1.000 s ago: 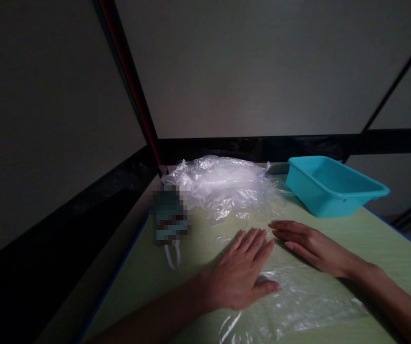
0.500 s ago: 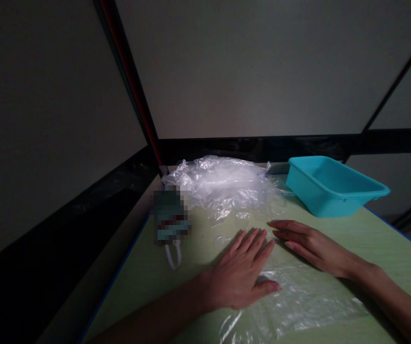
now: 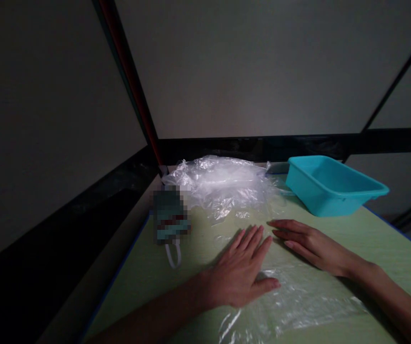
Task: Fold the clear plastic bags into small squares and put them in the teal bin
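Note:
A clear plastic bag (image 3: 298,298) lies flat on the pale green tabletop (image 3: 380,243), wrinkled and shiny toward the near side. My left hand (image 3: 239,274) rests palm down over its left part, fingers stretched out and thumb apart. To the right, my right hand (image 3: 309,246) lies on its side with fingers extended toward the left, near the bag's far edge. Nothing is gripped in either hand. Beyond both hands sits a crumpled heap of clear plastic bags (image 3: 226,184).
A turquoise plastic basin (image 3: 334,191) stands at the back right. On the left lies a blurred-out dark green item with a white loop (image 3: 173,255). Grey wall panels (image 3: 255,71) with black trim rise behind the table.
My left hand has slid very slightly forward, its fingertips a little farther from me. My right hand and the bag look almost the same.

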Available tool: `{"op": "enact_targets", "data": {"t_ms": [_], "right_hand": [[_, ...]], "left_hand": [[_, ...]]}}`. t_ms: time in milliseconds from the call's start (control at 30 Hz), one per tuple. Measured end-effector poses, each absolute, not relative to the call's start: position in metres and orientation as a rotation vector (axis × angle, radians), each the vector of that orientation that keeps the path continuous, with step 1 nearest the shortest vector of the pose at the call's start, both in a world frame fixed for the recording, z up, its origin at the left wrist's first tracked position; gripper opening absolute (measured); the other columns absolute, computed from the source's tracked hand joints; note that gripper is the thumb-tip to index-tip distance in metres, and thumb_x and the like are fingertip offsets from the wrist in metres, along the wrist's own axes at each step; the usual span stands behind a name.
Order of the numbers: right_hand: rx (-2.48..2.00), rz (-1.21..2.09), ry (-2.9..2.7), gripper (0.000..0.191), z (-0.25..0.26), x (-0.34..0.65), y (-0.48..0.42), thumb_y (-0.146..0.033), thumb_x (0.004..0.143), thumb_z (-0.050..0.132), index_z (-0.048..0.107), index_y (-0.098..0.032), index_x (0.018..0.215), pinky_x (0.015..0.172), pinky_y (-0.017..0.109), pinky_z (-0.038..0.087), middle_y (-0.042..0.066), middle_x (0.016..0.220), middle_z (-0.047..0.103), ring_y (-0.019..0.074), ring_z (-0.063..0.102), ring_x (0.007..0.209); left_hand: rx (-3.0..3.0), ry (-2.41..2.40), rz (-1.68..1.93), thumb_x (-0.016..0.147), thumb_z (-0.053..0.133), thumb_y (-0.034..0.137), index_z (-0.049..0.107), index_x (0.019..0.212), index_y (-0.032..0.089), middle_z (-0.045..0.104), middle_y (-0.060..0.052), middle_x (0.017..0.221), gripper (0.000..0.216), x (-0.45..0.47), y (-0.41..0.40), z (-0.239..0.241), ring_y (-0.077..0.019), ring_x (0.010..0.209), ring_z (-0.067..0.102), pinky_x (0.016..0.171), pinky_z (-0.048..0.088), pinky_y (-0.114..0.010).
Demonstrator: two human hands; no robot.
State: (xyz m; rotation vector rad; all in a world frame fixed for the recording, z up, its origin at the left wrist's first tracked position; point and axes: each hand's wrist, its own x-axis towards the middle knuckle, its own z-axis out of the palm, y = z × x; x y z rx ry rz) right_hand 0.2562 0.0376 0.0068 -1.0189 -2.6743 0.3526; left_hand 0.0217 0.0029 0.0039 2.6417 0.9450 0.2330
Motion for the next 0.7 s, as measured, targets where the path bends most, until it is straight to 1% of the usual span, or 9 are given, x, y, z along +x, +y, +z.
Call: {"op": "enact_targets", "data": {"t_ms": [133, 233, 333, 400, 467, 533, 567, 633, 700], "right_hand": [[-0.992, 0.306, -2.673, 0.034, 0.008, 0.255, 0.037, -0.029, 0.091, 0.039, 0.053, -0.017, 0.120, 0.097, 0.042, 0.038, 0.011, 0.129, 0.048, 0.0231, 0.043, 0.118], [-0.963, 0.283, -2.684, 0.033, 0.009, 0.255, 0.037, -0.028, 0.091, 0.038, 0.054, -0.016, 0.117, 0.097, 0.043, 0.037, 0.012, 0.128, 0.049, 0.0232, 0.044, 0.117], [-0.934, 0.258, -2.701, 0.031, 0.009, 0.255, 0.038, -0.027, 0.091, 0.038, 0.055, -0.016, 0.115, 0.097, 0.044, 0.037, 0.012, 0.127, 0.049, 0.0235, 0.043, 0.117], [-0.923, 0.235, -2.710, 0.031, 0.008, 0.256, 0.040, -0.027, 0.091, 0.039, 0.055, -0.016, 0.115, 0.097, 0.044, 0.037, 0.012, 0.126, 0.050, 0.0238, 0.044, 0.117], [-0.912, 0.229, -2.704, 0.031, 0.008, 0.257, 0.041, -0.026, 0.090, 0.040, 0.054, -0.016, 0.116, 0.096, 0.043, 0.039, 0.012, 0.123, 0.052, 0.0235, 0.046, 0.114], [-0.904, 0.232, -2.684, 0.032, 0.009, 0.259, 0.041, -0.026, 0.090, 0.041, 0.053, -0.018, 0.118, 0.094, 0.043, 0.040, 0.011, 0.119, 0.055, 0.0228, 0.048, 0.112], [-0.907, 0.230, -2.675, 0.032, 0.010, 0.259, 0.041, -0.025, 0.090, 0.041, 0.053, -0.018, 0.118, 0.094, 0.042, 0.041, 0.011, 0.117, 0.056, 0.0225, 0.048, 0.111], [-0.915, 0.219, -2.664, 0.030, 0.013, 0.260, 0.040, -0.026, 0.090, 0.042, 0.055, -0.019, 0.116, 0.094, 0.042, 0.040, 0.011, 0.119, 0.054, 0.0228, 0.047, 0.113], [-0.909, 0.211, -2.662, 0.029, 0.015, 0.261, 0.039, -0.027, 0.089, 0.043, 0.058, -0.020, 0.114, 0.096, 0.043, 0.039, 0.010, 0.126, 0.049, 0.0238, 0.044, 0.116]], "left_hand": [[2.510, 0.950, 0.178, 0.087, 0.027, 0.056, 0.005, 0.139, 0.010, -0.006, -0.015, 0.145, 0.073, 0.018, 0.006, 0.016, -0.0244, 0.132, -0.007, 0.107, 0.010, -0.045], [2.453, 0.977, 0.203, 0.090, 0.030, 0.048, 0.005, 0.139, 0.010, -0.003, -0.014, 0.146, 0.067, 0.011, 0.010, 0.024, -0.0215, 0.133, -0.004, 0.107, 0.013, -0.042], [2.524, 1.033, 0.309, 0.089, 0.038, 0.039, 0.014, 0.138, 0.011, 0.010, -0.013, 0.146, 0.061, 0.000, 0.015, 0.022, -0.0202, 0.134, 0.004, 0.108, 0.013, -0.042], [2.585, 1.116, 0.404, 0.087, 0.045, 0.032, 0.024, 0.135, 0.012, 0.022, -0.012, 0.143, 0.057, -0.008, 0.019, 0.016, -0.0212, 0.133, 0.015, 0.108, 0.015, -0.042], [2.609, 1.216, 0.490, 0.084, 0.049, 0.025, 0.035, 0.129, 0.012, 0.037, -0.012, 0.136, 0.049, -0.016, 0.021, 0.011, -0.0216, 0.126, 0.030, 0.105, 0.024, -0.040], [2.607, 1.292, 0.531, 0.081, 0.050, 0.021, 0.044, 0.122, 0.013, 0.051, -0.010, 0.122, 0.042, -0.022, 0.021, 0.009, -0.0213, 0.114, 0.044, 0.099, 0.033, -0.038], [2.615, 1.295, 0.533, 0.081, 0.050, 0.020, 0.045, 0.121, 0.014, 0.057, -0.009, 0.114, 0.041, -0.024, 0.021, 0.010, -0.0211, 0.109, 0.048, 0.096, 0.037, -0.038], [2.667, 1.209, 0.514, 0.081, 0.049, 0.021, 0.046, 0.120, 0.017, 0.062, -0.005, 0.103, 0.040, -0.026, 0.019, 0.014, -0.0208, 0.102, 0.052, 0.093, 0.039, -0.038], [2.747, 1.066, 0.499, 0.083, 0.046, 0.021, 0.046, 0.120, 0.019, 0.064, -0.003, 0.099, 0.037, -0.024, 0.016, 0.019, -0.0196, 0.099, 0.054, 0.094, 0.037, -0.038]]}}
